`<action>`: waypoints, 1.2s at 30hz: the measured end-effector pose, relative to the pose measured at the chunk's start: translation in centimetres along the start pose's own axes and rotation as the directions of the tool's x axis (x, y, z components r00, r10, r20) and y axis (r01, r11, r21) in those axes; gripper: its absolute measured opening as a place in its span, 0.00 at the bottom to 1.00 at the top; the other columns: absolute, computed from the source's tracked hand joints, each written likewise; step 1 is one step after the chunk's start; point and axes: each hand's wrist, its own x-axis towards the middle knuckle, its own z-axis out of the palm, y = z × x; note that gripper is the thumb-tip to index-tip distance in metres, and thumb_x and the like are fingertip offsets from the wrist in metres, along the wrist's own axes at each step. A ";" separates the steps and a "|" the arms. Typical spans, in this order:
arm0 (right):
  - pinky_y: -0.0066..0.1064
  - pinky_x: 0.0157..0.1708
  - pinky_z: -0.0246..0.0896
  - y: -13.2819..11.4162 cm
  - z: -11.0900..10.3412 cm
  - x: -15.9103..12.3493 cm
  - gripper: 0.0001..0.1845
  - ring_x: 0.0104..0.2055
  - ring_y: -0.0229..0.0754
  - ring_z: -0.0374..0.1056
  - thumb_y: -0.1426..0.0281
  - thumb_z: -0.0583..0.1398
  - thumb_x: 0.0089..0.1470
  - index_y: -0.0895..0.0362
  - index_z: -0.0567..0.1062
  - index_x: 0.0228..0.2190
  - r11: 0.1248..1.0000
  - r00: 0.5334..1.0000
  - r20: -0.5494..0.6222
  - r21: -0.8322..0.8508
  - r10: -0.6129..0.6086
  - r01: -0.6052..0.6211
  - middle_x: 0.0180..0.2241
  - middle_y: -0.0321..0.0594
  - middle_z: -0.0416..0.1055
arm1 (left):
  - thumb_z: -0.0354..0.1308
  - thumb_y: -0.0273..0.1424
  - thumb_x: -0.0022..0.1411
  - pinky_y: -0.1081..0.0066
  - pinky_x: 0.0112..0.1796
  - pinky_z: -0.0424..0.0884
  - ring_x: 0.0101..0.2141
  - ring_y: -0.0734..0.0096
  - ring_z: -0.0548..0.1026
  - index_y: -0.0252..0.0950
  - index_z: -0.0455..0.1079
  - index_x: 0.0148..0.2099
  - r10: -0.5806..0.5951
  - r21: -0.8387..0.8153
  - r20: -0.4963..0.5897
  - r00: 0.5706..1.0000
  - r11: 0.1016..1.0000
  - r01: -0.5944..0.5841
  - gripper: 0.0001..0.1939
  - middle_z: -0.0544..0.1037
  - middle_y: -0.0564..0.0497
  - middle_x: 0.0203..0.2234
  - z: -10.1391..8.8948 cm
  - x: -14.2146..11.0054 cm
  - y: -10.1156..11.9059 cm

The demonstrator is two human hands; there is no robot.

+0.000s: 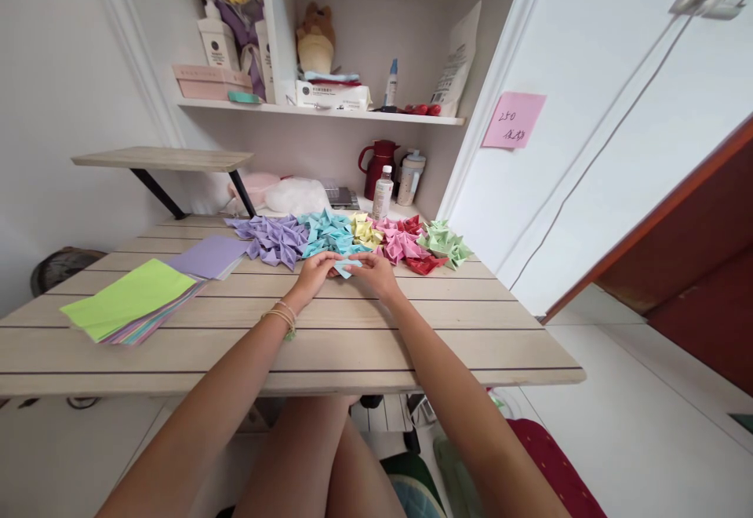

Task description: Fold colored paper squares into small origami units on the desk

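A small folded piece of light blue paper (347, 268) is held between both hands above the table's middle. My left hand (318, 273) pinches its left side, fingers closed. On the other side, my right hand (376, 273) grips the right part between thumb and fingers. Just behind the hands lies a row of folded paper pieces: purple ones (274, 240), blue ones (325, 229), yellow ones (365, 231), pink ones (401, 243), red ones (424, 264) and green ones (445, 243). The fingers partly cover the blue paper, so its exact fold is hard to make out.
Stacked paper sheets lie at left, a lime green stack (130, 294) and a purple stack (210, 257). Behind the folded pieces stand a bottle (382, 192), a red jug (380, 166) and a cup (410, 176). A small raised shelf (165, 158) rises at the back left.
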 end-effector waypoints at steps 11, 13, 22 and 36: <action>0.26 0.34 0.58 -0.7 -0.4 -0.1 0.13 0.31 0.38 0.66 0.65 0.59 0.54 0.56 0.79 0.40 0.714 0.967 0.104 -0.657 -0.232 0.242 0.32 0.40 0.76 | 0.60 0.42 0.52 0.73 0.24 0.65 0.20 0.75 0.68 0.32 0.73 0.38 0.028 0.150 0.082 0.996 0.988 -0.040 0.18 0.72 0.53 0.19 0.0 -0.3 -0.1; 0.26 0.33 0.57 -0.6 -0.4 -0.1 0.14 0.30 0.38 0.66 0.65 0.58 0.55 0.56 0.80 0.39 0.692 0.955 0.119 -0.665 -0.270 0.279 0.31 0.40 0.76 | 0.60 0.43 0.52 0.73 0.25 0.67 0.20 0.74 0.70 0.32 0.72 0.38 -0.015 0.085 0.095 0.995 0.996 0.007 0.19 0.73 0.53 0.19 0.0 -0.2 -0.2; 0.25 0.29 0.54 -0.7 -0.2 -0.4 0.15 0.26 0.37 0.65 0.64 0.54 0.58 0.56 0.79 0.39 0.672 0.963 0.137 -0.693 -0.232 0.260 0.27 0.38 0.76 | 0.65 0.40 0.48 0.72 0.30 0.71 0.25 0.74 0.73 0.32 0.72 0.37 -0.010 -0.011 0.085 0.996 1.000 0.011 0.18 0.75 0.51 0.24 -0.1 0.0 -0.6; 0.28 0.29 0.59 -0.6 -0.1 -0.4 0.14 0.25 0.41 0.69 0.75 0.52 0.53 0.57 0.71 0.41 0.753 0.987 0.063 -0.639 -0.150 0.155 0.20 0.35 0.72 | 0.62 0.39 0.52 0.73 0.27 0.70 0.22 0.75 0.73 0.35 0.63 0.38 0.005 0.046 0.118 0.993 0.999 -0.010 0.17 0.72 0.56 0.20 0.4 -0.4 -0.8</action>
